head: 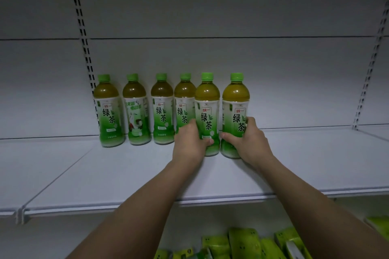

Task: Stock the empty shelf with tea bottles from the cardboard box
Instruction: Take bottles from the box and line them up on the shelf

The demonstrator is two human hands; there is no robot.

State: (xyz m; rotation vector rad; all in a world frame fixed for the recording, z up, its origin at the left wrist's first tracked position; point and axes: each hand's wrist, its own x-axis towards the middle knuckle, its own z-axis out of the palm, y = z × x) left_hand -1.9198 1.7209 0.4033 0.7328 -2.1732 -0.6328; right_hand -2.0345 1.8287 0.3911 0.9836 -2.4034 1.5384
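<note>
Six green-capped plastic tea bottles [162,109] labelled 绿茶 stand upright on a white metal shelf [126,174]. Left hand [189,143] grips the fifth, right hand [250,141] the sixth, fingers curled round each, hiding their lower labels.

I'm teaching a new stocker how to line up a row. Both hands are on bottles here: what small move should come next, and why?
Probably slide both bottles back. The left hand and right hand grip the fifth bottle and sixth bottle, which stand upright but nearer the shelf front than the other four bottles.
</note>
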